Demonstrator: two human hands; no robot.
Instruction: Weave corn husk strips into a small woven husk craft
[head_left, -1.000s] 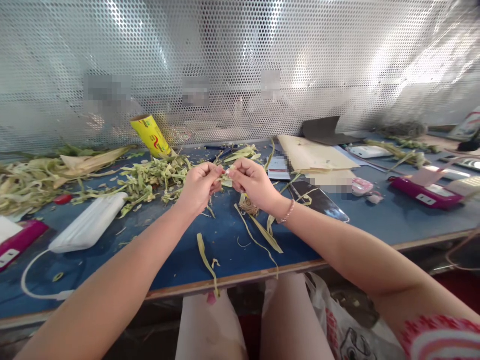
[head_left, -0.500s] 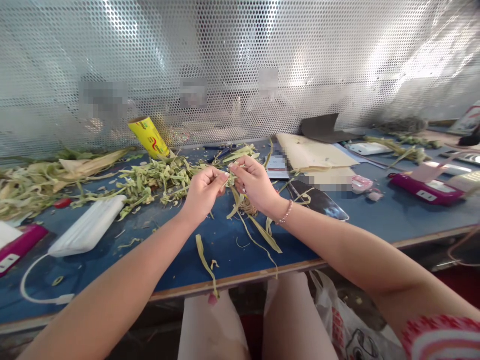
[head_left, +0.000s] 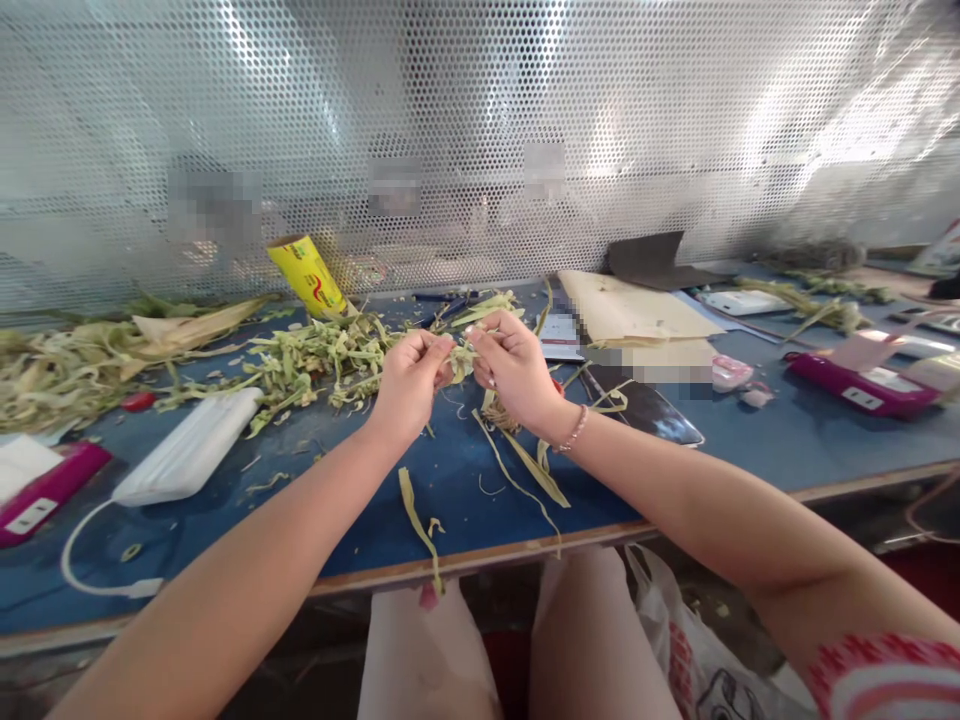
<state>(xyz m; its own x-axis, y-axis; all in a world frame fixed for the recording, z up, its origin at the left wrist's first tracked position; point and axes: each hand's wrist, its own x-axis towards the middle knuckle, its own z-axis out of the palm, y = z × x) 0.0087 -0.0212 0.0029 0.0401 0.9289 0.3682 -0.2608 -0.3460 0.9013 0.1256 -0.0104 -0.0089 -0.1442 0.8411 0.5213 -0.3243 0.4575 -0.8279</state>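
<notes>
Left hand [head_left: 411,385] has shifted slightly away from the right hand [head_left: 517,372] since the earlier frame, both pinched on pale-green fibrous plant material [head_left: 462,358], largely finger-hidden, above the flat blue worktop [head_left: 360,510], some room remaining toward its brown wooden front edge [head_left: 495,556], while lettering on the yellow cylindrical tube [head_left: 307,276] is illegible.

A perforated metal wall [head_left: 465,90], streaked with bright reflections, rises behind a blue-topped table [head_left: 360,530].

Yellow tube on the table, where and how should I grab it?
Probably around the upper half of the yellow tube, from the near side: it leans left with its upper end exposed, while plant pieces crowd its foot and a perforated panel stands behind.
</notes>
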